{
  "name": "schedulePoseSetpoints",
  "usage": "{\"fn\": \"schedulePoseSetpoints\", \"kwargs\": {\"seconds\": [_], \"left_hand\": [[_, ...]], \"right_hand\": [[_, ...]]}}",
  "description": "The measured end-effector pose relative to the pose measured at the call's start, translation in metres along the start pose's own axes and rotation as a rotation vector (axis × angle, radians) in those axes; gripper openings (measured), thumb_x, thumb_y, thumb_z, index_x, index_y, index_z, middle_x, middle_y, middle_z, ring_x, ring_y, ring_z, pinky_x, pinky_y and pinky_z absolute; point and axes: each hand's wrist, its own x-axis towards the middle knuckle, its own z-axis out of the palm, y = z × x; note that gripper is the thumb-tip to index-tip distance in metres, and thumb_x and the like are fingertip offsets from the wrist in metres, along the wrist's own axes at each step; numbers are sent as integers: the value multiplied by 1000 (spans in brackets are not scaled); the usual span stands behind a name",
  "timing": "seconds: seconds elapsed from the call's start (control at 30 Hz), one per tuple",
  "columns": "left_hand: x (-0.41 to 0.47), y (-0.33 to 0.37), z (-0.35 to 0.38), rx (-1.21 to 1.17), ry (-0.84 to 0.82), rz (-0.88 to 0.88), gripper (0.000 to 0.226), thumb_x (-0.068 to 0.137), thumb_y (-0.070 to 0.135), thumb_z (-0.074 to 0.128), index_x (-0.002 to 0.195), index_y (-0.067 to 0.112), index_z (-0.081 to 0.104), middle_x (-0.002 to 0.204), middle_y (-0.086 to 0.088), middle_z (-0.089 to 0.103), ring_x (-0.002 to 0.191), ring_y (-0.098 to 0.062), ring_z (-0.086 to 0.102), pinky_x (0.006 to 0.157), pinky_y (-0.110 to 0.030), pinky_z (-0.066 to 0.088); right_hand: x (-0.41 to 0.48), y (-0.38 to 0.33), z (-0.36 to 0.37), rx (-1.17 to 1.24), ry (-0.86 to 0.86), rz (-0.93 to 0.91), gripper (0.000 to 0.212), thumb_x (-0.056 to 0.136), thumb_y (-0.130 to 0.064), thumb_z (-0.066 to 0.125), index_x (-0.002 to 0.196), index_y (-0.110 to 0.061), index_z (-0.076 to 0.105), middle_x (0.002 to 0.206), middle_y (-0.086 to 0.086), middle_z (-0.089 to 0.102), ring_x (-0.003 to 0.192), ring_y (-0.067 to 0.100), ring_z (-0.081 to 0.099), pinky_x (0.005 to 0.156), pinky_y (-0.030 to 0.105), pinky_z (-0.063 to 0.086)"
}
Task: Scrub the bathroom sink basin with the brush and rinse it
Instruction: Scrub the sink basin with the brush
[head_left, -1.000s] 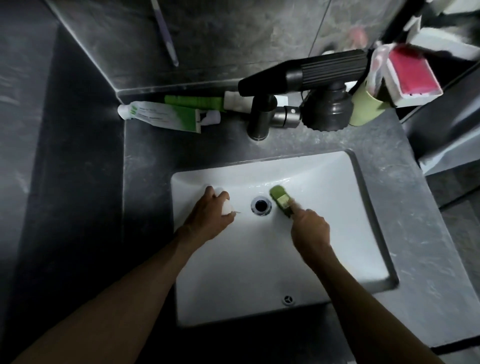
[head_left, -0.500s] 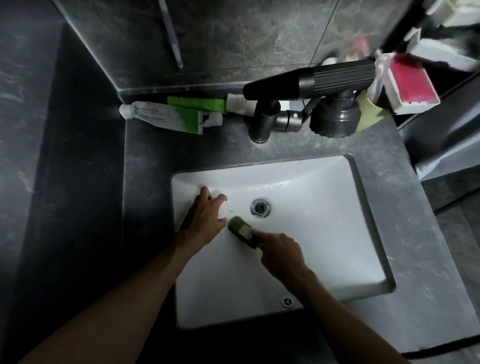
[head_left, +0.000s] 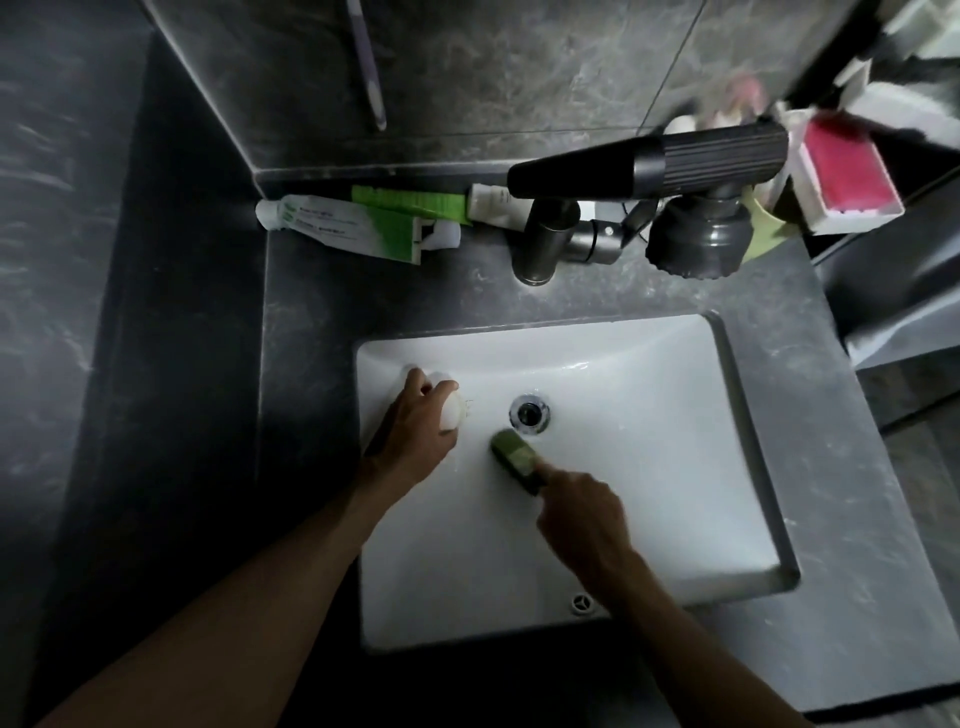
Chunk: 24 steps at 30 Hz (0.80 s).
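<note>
The right hand grips the green brush against the basin near the drain to scrub, while the left hand holds a white object, perhaps soap, aside.

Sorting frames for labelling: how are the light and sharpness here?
Head view: dim overall, only the white basin reads bright; left of the counter sinks into shadow; the brush and right hand look motion-softened; the red box at top right is blurred.
</note>
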Motion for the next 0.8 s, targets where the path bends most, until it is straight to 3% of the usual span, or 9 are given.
{"fn": "schedulePoseSetpoints", "kwargs": {"seconds": [0.1, 0.23, 0.3, 0.43, 0.5, 0.67, 0.8], "left_hand": [[0, -2, -2, 35, 4, -20, 57, 87, 23, 75, 138, 20, 51, 135, -7, 37, 114, -32, 55, 96, -39, 51], [3, 0, 3, 38, -8, -20, 59, 86, 22, 77, 139, 19, 50, 142, -9, 34, 116, -33, 55, 98, -39, 51], [5, 2, 6, 14, -11, -14, 59, 86, 22, 77, 138, 19, 50, 142, -8, 33, 116, -33, 55, 98, -39, 52], [5, 10, 9, 1, -25, 9, 60, 85, 23, 75, 139, 18, 49, 139, -8, 34, 117, -33, 54, 100, -39, 49], [5, 12, 8, 29, -37, 19, 62, 87, 23, 74, 142, 17, 47, 141, -9, 35, 120, -33, 54, 102, -39, 48], [7, 9, 8, 50, -27, 9, 65, 86, 23, 75, 144, 14, 47, 143, -10, 36, 120, -34, 54, 102, -41, 49], [6, 11, 12, 29, -25, 25, 66, 83, 24, 76, 142, 14, 48, 141, -9, 39, 120, -34, 54, 102, -38, 46]], "right_hand": [[25, -15, 7, 10, 83, -134, 58, 90, -6, 40, 141, -33, 43, 100, 8, 68, 83, 29, 66, 68, 35, 51], [50, 38, -23, -55, 148, 123, 46, 93, -9, 40, 132, -28, 53, 97, 8, 68, 82, 29, 66, 66, 34, 48], [31, 55, -24, -79, 167, 164, 41, 92, -12, 43, 127, -26, 57, 92, 5, 69, 78, 26, 67, 66, 34, 51], [-3, 18, 2, 27, 2, -13, 50, 87, -9, 43, 131, -27, 56, 103, 9, 69, 90, 31, 67, 72, 36, 51], [15, 6, 5, 28, 52, -82, 55, 90, -7, 41, 139, -31, 49, 104, 9, 68, 88, 31, 66, 70, 35, 49], [37, 37, -17, 20, 90, 55, 51, 93, -16, 47, 137, -40, 50, 106, 2, 70, 90, 28, 67, 75, 35, 53], [-9, 13, -2, 96, -30, -24, 53, 86, -13, 46, 135, -33, 53, 108, 8, 69, 97, 31, 66, 79, 35, 51]]}}
